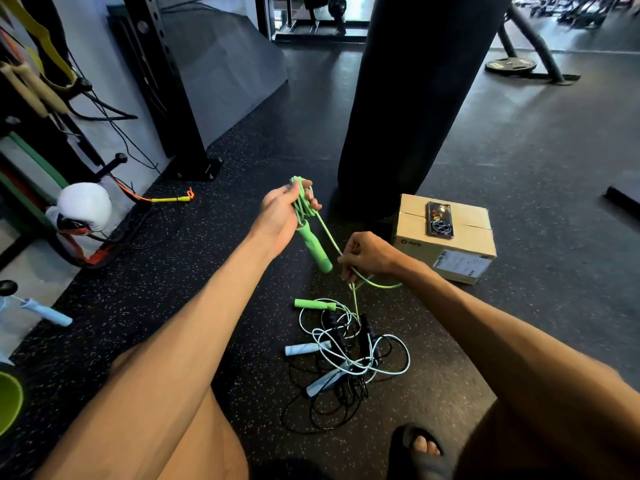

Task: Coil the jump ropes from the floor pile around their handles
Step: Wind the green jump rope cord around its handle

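Observation:
My left hand (282, 209) grips several loops of a green jump rope (330, 237) together with the top of its green handle (314, 249), which hangs down. The cord runs down to my right hand (365, 256), which pinches it above the floor pile. A second green handle (313, 304) lies on the floor below. The pile (349, 355) tangles pale blue and black ropes, with two pale blue handles (304, 348) and black handles among the cords.
A black punching bag (412, 98) hangs just behind my hands. A cardboard box (446, 244) with a phone (440, 220) on it sits to the right. A white boxing glove (85, 206) and a blue handle (46, 311) lie left. My sandalled foot (420, 448) is near the pile.

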### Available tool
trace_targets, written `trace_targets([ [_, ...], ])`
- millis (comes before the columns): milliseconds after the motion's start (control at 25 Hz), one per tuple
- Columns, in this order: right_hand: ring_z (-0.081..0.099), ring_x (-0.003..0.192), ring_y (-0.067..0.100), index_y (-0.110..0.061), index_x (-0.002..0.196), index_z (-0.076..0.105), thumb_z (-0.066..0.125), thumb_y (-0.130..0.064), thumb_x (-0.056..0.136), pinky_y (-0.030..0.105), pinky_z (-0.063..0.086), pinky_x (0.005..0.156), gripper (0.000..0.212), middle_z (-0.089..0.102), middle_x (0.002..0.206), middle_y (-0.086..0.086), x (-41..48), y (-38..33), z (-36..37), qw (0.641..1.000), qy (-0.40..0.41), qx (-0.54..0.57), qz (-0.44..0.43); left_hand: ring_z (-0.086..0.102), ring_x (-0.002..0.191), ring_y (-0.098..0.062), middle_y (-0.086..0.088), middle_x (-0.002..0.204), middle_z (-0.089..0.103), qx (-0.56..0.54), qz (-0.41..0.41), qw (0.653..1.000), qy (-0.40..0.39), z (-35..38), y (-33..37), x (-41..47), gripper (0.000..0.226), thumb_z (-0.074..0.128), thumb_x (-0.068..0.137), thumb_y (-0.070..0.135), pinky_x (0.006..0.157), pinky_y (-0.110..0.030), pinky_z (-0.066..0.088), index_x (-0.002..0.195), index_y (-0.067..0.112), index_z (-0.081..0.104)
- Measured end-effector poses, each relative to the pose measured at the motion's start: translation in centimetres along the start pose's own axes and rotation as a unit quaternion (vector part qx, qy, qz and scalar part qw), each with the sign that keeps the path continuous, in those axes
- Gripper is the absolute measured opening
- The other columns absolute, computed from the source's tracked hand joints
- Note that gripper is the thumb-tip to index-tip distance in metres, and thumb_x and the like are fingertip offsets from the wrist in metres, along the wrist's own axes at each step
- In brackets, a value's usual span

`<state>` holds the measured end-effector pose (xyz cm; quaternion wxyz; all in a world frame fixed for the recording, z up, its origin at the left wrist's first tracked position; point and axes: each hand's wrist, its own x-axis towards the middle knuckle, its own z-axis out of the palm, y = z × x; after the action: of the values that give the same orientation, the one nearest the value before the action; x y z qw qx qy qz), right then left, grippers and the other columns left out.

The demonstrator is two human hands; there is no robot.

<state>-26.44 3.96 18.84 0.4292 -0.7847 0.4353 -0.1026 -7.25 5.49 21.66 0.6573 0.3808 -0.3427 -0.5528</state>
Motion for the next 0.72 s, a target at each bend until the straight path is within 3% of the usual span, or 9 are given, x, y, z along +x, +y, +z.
trace_targets([
  [120,0.069,0.056,0.019,0.0,0.089,0.055,0.059,-0.007,0.095,0.027,0.058,0.054,0.01,0.072,0.074,0.017,0.2,-0.2,0.6,0.999,0.016,-0.027,-0.025,0.061,0.055,-0.011,-0.006,0.072,0.056,0.199,0.076,0.975,0.063,-0.1,-1.0,0.3,0.02,0.041,0.103,0.011,0.065,-0.024,0.052,0.1,-0.001,0.058],
  [240,0.07,0.063,0.02,-0.004,0.096,0.058,0.053,-0.008,0.097,0.035,0.059,0.064,0.006,0.073,0.074,0.009,0.4,-0.8,0.6,0.989,0.046,-0.103,-0.093,0.065,0.057,-0.013,-0.003,0.069,0.065,0.405,0.122,0.905,0.052,-0.3,-1.9,0.4,0.022,0.05,0.099,0.014,0.066,-0.026,0.053,0.097,-0.005,0.061],
  [360,0.065,0.068,0.025,-0.011,0.096,0.058,0.049,-0.015,0.097,0.048,0.054,0.068,0.009,0.069,0.077,0.006,0.3,-1.1,0.2,0.967,0.103,-0.167,-0.163,0.062,0.055,-0.006,-0.007,0.072,0.069,0.531,0.108,0.841,0.014,-0.4,-2.1,0.0,0.022,0.056,0.095,0.016,0.065,-0.024,0.049,0.089,-0.005,0.062],
  [480,0.06,0.069,0.026,-0.017,0.097,0.057,0.045,-0.027,0.099,0.048,0.05,0.063,0.016,0.066,0.08,0.005,0.2,-1.2,-0.4,0.946,0.156,-0.195,-0.205,0.054,0.059,-0.011,-0.003,0.068,0.063,0.62,0.06,0.782,-0.03,0.1,-2.1,-0.6,0.025,0.055,0.096,0.022,0.057,-0.025,0.04,0.075,0.009,0.059],
  [600,0.062,0.072,0.026,-0.017,0.099,0.057,0.048,-0.029,0.099,0.047,0.05,0.063,0.015,0.067,0.083,0.003,0.0,-1.3,-0.5,0.94,0.171,-0.209,-0.208,0.053,0.058,-0.011,0.001,0.06,0.057,0.632,-0.004,0.773,-0.059,0.8,-2.0,-1.0,0.037,0.043,0.101,0.026,0.054,-0.025,0.035,0.066,0.017,0.054],
  [720,0.065,0.073,0.023,-0.016,0.099,0.055,0.057,-0.036,0.095,0.043,0.052,0.063,0.021,0.069,0.084,0.001,0.1,-1.2,-0.5,0.943,0.198,-0.186,-0.19,0.05,0.045,-0.013,0.002,0.049,0.056,0.54,-0.078,0.832,-0.106,0.7,-2.1,-1.1,0.043,0.04,0.102,0.026,0.051,-0.029,0.038,0.066,0.014,0.06],
])
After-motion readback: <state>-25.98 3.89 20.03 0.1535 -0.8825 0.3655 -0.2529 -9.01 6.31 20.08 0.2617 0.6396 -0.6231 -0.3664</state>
